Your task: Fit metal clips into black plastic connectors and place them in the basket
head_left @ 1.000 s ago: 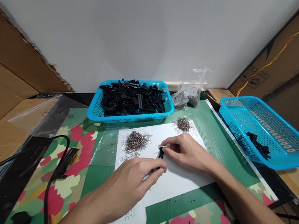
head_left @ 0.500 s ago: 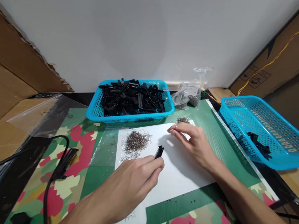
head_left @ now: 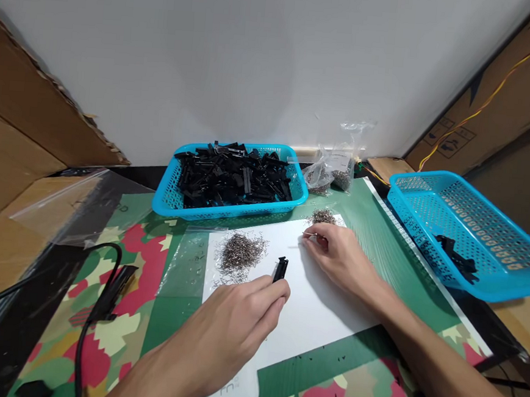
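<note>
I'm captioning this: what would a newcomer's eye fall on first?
Probably the blue basket heaped with black parts, at the back by the wall. Then, over the white sheet, the left hand holds a black piece and the right hand pinches a thin, pale piece.

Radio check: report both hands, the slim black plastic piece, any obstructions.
Left hand gripping slim black plastic piece, far end exposed. Right hand pinching thin pale rod-like item near smaller brownish metallic pile. No obstruction visible between hands.

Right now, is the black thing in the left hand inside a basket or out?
Out: the left hand grips the black thing over the white paper, away from both blue baskets.
</note>
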`<state>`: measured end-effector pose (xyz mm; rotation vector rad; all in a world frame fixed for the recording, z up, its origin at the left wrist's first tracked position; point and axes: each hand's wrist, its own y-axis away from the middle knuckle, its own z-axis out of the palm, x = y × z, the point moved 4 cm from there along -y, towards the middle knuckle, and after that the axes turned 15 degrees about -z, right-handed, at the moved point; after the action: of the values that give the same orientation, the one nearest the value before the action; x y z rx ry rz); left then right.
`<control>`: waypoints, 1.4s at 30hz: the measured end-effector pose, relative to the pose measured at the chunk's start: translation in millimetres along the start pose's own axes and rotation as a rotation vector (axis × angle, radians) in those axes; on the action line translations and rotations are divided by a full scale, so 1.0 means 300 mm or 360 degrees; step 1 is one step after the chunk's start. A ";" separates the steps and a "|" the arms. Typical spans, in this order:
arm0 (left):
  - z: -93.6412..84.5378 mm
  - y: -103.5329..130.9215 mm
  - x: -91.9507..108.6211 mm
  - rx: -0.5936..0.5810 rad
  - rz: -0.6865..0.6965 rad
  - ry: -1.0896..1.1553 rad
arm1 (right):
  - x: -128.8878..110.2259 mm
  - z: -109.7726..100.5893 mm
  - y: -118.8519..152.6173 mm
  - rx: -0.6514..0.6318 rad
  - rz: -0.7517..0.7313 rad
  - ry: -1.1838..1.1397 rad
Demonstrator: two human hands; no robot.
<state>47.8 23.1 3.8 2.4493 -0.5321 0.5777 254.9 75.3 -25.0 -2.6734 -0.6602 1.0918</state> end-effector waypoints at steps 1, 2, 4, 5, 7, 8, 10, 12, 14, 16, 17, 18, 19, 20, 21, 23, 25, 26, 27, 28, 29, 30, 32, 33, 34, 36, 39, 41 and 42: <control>-0.002 0.000 0.001 0.0003 -0.0005 -0.0001 | 0.004 0.009 0.001 -0.0018 0.0018 0.0031; -0.004 0.000 0.002 0.0004 -0.0011 -0.0005 | 0.007 0.015 0.002 -0.0026 0.0028 0.0048; -0.007 0.001 0.006 0.0011 -0.0016 -0.0009 | 0.010 0.021 0.002 -0.0038 0.0027 0.0056; -0.008 0.001 0.007 0.0013 -0.0018 -0.0007 | 0.010 0.023 0.002 -0.0053 0.0013 0.0055; -0.007 0.001 0.006 0.0023 -0.0024 0.0004 | 0.006 0.026 0.002 -0.0105 -0.0058 0.0082; -0.006 0.000 0.005 0.0032 -0.0029 0.0013 | 0.002 0.029 0.002 -0.0139 -0.0106 0.0117; -0.003 -0.002 -0.002 0.0061 -0.0050 0.0037 | -0.008 0.034 0.005 -0.0196 -0.0186 0.0194; -0.001 -0.004 -0.013 0.0103 -0.0081 0.0089 | -0.020 0.036 0.009 -0.0194 -0.0207 0.0184; -0.004 -0.006 -0.025 0.0157 -0.0122 0.0199 | -0.040 0.034 0.012 -0.0141 -0.0184 0.0001; -0.011 -0.009 -0.041 0.0224 -0.0172 0.0372 | -0.071 0.031 0.014 -0.0069 -0.0144 -0.0291; -0.015 -0.011 -0.049 0.0256 -0.0197 0.0468 | -0.090 0.030 0.016 -0.0029 -0.0125 -0.0435; -0.019 -0.013 -0.057 0.0284 -0.0213 0.0568 | -0.109 0.030 0.018 0.0010 -0.0110 -0.0566; -0.022 -0.016 -0.065 0.0304 -0.0223 0.0671 | -0.129 0.032 0.020 0.0050 -0.0100 -0.0681; -0.025 -0.019 -0.071 0.0316 -0.0225 0.0773 | -0.148 0.035 0.022 0.0088 -0.0097 -0.0779; -0.027 -0.022 -0.077 0.0318 -0.0223 0.0870 | -0.164 0.040 0.025 0.0122 -0.0099 -0.0861; -0.030 -0.026 -0.085 0.0330 -0.0223 0.1019 | -0.186 0.055 0.030 0.0181 -0.0097 -0.0990; -0.034 -0.026 -0.090 0.0379 -0.0225 0.1075 | -0.195 0.073 0.035 0.0216 -0.0079 -0.1093; -0.037 -0.025 -0.091 0.0411 -0.0220 0.1074 | -0.196 0.082 0.037 0.0226 -0.0066 -0.1142; -0.039 -0.024 -0.092 0.0439 -0.0215 0.1066 | -0.196 0.090 0.038 0.0231 -0.0051 -0.1190; -0.039 -0.024 -0.093 0.0459 -0.0210 0.1060 | -0.195 0.097 0.038 0.0236 -0.0036 -0.1233; -0.038 -0.023 -0.094 0.0465 -0.0204 0.1059 | -0.193 0.103 0.039 0.0240 -0.0020 -0.1266; -0.037 -0.023 -0.095 0.0465 -0.0201 0.1063 | -0.190 0.108 0.039 0.0243 -0.0004 -0.1290; -0.032 -0.024 -0.098 0.0462 -0.0197 0.1084 | -0.185 0.114 0.039 0.0245 0.0017 -0.1322; -0.030 -0.024 -0.100 0.0461 -0.0199 0.1102 | -0.184 0.116 0.039 0.0244 0.0022 -0.1331; -0.027 -0.025 -0.102 0.0454 -0.0207 0.1121 | -0.183 0.118 0.039 0.0244 0.0023 -0.1336; -0.023 -0.026 -0.105 0.0437 -0.0236 0.1155 | -0.182 0.120 0.040 0.0244 0.0016 -0.1338; -0.025 -0.026 -0.104 0.0446 -0.0253 0.1169 | -0.183 0.119 0.040 0.0226 0.0016 -0.1332; -0.030 -0.024 -0.100 0.0466 -0.0251 0.1155 | -0.185 0.114 0.037 0.0198 0.0013 -0.1326; -0.032 -0.022 -0.097 0.0471 -0.0254 0.1144 | -0.185 0.110 0.035 0.0182 0.0007 -0.1317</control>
<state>24.2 41.1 -6.7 2.2850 0.0479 1.4583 200.2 40.2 -17.6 -2.0497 -0.6634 2.1705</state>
